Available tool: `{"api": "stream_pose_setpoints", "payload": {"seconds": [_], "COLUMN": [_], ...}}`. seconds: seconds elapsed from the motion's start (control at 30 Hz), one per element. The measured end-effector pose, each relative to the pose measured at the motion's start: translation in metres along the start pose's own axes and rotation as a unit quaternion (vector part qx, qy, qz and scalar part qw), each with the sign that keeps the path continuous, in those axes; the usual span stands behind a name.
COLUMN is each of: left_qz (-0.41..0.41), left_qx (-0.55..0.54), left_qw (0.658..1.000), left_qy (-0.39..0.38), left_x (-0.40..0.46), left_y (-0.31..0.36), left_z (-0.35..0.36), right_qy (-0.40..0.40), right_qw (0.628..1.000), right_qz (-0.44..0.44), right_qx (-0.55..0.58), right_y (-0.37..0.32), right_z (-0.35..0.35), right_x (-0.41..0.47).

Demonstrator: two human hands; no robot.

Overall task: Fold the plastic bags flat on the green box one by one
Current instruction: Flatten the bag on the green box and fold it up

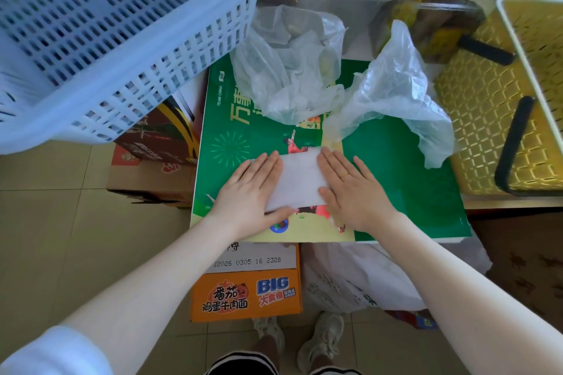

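On the green box point(396, 179) among baskets and cartons, we press a folded bag point(300, 179) flat, left hand point(253, 189) and right hand point(353, 189) open, fingers straight. The bag looks thin, light and slippery; we'd pinch its edges. Two crumpled bags point(289, 70) wait behind.

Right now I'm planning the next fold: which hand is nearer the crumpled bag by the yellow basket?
Right. The right hand lies just below the crumpled bag; the left hand presses the folded bag's far side.
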State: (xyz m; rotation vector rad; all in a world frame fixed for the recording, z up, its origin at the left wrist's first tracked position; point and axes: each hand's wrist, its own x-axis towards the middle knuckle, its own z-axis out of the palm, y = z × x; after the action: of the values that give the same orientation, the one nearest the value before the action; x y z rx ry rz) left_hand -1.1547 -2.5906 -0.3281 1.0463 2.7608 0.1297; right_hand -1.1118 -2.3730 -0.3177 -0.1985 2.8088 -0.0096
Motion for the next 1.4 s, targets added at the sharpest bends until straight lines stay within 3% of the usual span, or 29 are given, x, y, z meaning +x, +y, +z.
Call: {"api": "stream_pose_setpoints", "payload": {"seconds": [0.1, 0.27, 0.63, 0.73, 0.83, 0.93, 1.07, 1.17, 1.3, 1.4], "left_qz": [0.004, 0.012, 0.006, -0.040, -0.091, -0.044, 0.042, 0.050, -0.026, -0.058], "left_qx": [-0.017, -0.040, -0.086, -0.215, -0.308, -0.357, -0.375, -0.371, -0.407, -0.382], "left_qw": [1.000, 0.997, 0.992, 0.976, 0.944, 0.924, 0.901, 0.891, 0.879, 0.902], "left_qy": [-0.022, -0.069, -0.092, -0.012, 0.076, 0.133, 0.214, 0.258, 0.249, 0.191], "left_x": [0.003, 0.006, 0.007, 0.006, 0.005, 0.013, 0.037, 0.058, 0.092, 0.110], "left_y": [-0.001, -0.004, -0.007, -0.001, 0.019, 0.059, 0.123, 0.172, 0.214, 0.227], "left_z": [-0.007, -0.019, -0.021, -0.025, -0.044, -0.082, -0.131, -0.160, -0.168, -0.149], "right_qy": [-0.006, -0.020, 0.024, 0.003, 0.016, 0.094, 0.200, 0.258, 0.351, 0.380], "right_qw": [1.000, 0.994, 0.993, 0.995, 0.984, 0.970, 0.928, 0.902, 0.799, 0.721], "right_qz": [0.008, -0.106, -0.119, -0.049, -0.049, -0.080, -0.016, 0.001, 0.109, 0.185], "right_qx": [-0.011, -0.018, -0.014, 0.087, 0.173, 0.209, 0.315, 0.345, 0.476, 0.548], "right_y": [-0.015, -0.023, -0.004, 0.004, 0.019, 0.035, 0.060, 0.095, 0.165, 0.222], "right_z": [-0.016, -0.012, -0.032, -0.037, -0.041, -0.052, -0.097, -0.133, -0.161, -0.162], "right_x": [-0.002, -0.008, 0.002, 0.002, -0.016, -0.053, -0.107, -0.143, -0.164, -0.151]}}
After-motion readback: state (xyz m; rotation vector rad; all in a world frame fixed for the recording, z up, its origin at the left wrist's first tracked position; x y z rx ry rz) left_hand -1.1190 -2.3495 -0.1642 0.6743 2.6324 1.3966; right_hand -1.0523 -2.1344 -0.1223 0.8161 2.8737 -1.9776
